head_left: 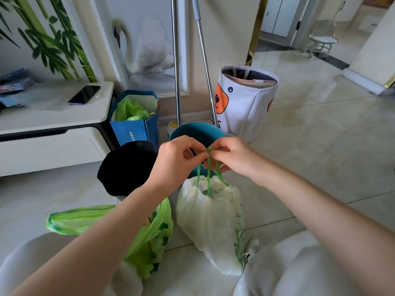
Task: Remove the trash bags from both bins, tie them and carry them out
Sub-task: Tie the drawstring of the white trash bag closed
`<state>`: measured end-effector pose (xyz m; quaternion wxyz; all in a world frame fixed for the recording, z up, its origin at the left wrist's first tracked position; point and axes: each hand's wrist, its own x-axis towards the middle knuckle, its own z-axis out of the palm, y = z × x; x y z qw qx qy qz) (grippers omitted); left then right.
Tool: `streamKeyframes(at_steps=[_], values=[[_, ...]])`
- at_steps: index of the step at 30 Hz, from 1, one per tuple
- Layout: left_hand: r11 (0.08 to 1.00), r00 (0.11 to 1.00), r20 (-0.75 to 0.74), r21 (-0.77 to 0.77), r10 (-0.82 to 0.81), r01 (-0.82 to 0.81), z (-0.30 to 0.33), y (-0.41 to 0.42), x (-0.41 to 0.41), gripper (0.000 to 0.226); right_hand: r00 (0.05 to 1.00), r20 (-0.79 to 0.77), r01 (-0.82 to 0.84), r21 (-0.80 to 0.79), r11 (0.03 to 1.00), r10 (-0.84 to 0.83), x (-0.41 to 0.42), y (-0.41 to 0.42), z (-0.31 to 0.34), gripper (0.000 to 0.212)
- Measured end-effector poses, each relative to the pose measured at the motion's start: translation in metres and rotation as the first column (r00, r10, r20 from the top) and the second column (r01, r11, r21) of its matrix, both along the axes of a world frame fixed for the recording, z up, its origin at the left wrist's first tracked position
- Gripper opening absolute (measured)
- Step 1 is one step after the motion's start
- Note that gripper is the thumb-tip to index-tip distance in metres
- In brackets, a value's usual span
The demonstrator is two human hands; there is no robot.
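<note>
White trash bag [210,223] on floor, drawstrings [209,167] pinched by both hands [177,159]

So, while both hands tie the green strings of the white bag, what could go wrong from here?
1. The left hand and right hand pinch thin green drawstrings; these might slip or snap, so the white bag may stay loose.
2. The green bag beside it looks open and could spill if a knee nudges it.
3. The teal bin stands just behind the hands and might get knocked over.
</note>
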<state>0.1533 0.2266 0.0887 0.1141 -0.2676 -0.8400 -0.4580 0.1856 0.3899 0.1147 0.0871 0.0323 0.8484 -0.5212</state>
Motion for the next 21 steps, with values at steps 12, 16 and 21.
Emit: streamKeyframes(at_steps=[12,16,21], values=[[0.905,0.952,0.304,-0.394,-0.038,0.162,-0.030,-0.009,-0.007,0.041,1.000,-0.025,-0.009,0.053,0.999,0.010,0.006,0.014,0.010,0.014],[0.819,0.875,0.481,-0.482,-0.051,0.312,-0.058,-0.001,0.003,0.091,0.992,-0.126,0.022,-0.059,0.998,-0.029,0.008,0.016,0.017,0.010],[0.964,0.815,0.579,-0.211,-0.009,0.161,-0.090,0.027,0.013,0.104,0.970,-0.242,0.011,-0.070,0.998,-0.028,0.011,0.008,0.025,0.009]])
